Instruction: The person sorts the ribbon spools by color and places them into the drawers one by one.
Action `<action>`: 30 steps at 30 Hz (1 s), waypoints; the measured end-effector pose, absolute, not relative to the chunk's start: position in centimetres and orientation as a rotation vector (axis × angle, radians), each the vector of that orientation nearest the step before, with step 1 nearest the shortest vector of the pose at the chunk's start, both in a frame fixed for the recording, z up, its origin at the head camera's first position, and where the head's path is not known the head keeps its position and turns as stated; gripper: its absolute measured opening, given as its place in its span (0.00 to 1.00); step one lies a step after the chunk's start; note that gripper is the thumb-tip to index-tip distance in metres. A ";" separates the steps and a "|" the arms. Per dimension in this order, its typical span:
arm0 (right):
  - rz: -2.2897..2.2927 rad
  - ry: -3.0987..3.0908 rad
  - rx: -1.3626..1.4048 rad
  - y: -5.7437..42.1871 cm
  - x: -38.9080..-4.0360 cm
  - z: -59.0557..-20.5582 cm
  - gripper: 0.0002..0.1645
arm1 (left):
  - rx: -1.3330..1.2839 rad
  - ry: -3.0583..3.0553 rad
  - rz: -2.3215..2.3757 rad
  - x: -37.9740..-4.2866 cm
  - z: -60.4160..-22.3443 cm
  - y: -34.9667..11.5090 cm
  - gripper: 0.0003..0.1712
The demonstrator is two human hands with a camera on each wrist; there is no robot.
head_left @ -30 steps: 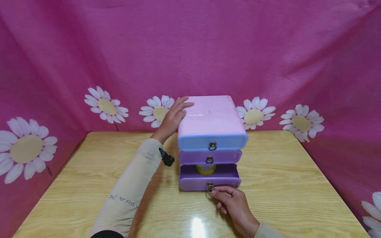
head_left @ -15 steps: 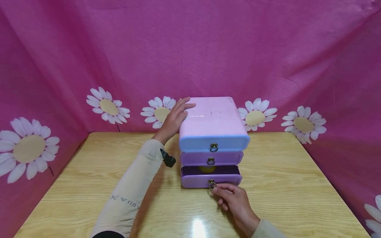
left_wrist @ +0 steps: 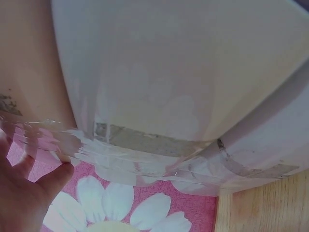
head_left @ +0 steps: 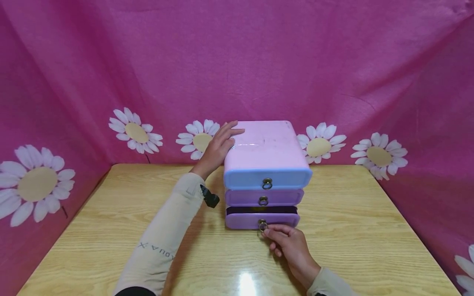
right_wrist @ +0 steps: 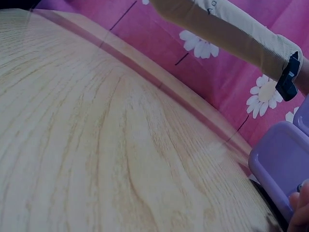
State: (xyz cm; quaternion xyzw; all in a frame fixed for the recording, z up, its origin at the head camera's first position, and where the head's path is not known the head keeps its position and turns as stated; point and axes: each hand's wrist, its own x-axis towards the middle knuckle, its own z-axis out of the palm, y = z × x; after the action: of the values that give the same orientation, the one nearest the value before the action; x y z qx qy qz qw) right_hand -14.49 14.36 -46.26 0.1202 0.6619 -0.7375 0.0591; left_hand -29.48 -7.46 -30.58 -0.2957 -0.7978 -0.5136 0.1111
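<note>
A small drawer cabinet (head_left: pixel 264 152) with a pink top stands on the table, its blue top drawer (head_left: pixel 244 179) and purple middle drawer (head_left: pixel 240 198) closed. The purple bottom drawer (head_left: pixel 240 221) sticks out a little, with a dark gap above its front and a bit of something yellow (head_left: pixel 259 209) inside, mostly hidden. My left hand (head_left: pixel 216 149) rests on the cabinet's left side and top edge, fingers extended; the left wrist view shows the fingers beside its clear-taped side (left_wrist: pixel 154 142). Thumb and forefinger of my right hand (head_left: pixel 290 246) pinch the bottom drawer's ring pull (head_left: pixel 263 226).
The wooden table (head_left: pixel 352 230) extends to both sides of the cabinet. A magenta cloth (head_left: pixel 237 61) with white daisies hangs behind and at the sides. A black strap end (head_left: pixel 210 199) hangs from the left wrist.
The bottom drawer has slid back into the cabinet, narrowing its opening and hiding most of the yellow thing. My right hand moved forward with the ring pull; my left hand stayed on the cabinet.
</note>
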 end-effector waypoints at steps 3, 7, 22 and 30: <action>-2.229 2.002 0.364 14.4 -14.7 -46.3 0.13 | -0.866 -2.345 -1.501 -29.5 -30.6 -7.4 0.22; -2.223 2.003 0.358 14.5 -14.9 -46.3 0.13 | -0.874 -2.335 -1.490 -29.5 -30.6 -7.4 0.22; -2.223 2.001 0.335 14.6 -15.8 -46.5 0.14 | -0.893 -2.313 -1.472 -32.7 -33.0 -7.6 0.22; -2.218 2.005 0.336 14.4 -16.1 -46.3 0.13 | -0.891 -2.324 -1.431 -33.2 -33.5 -7.8 0.22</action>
State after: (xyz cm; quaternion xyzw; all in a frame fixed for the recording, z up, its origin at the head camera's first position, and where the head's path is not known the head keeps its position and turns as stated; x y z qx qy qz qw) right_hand -16.07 14.41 -46.34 0.1114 0.6650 -0.7355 0.0665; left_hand -33.16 -7.81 -33.50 -0.3076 -0.8020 -0.4939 0.1349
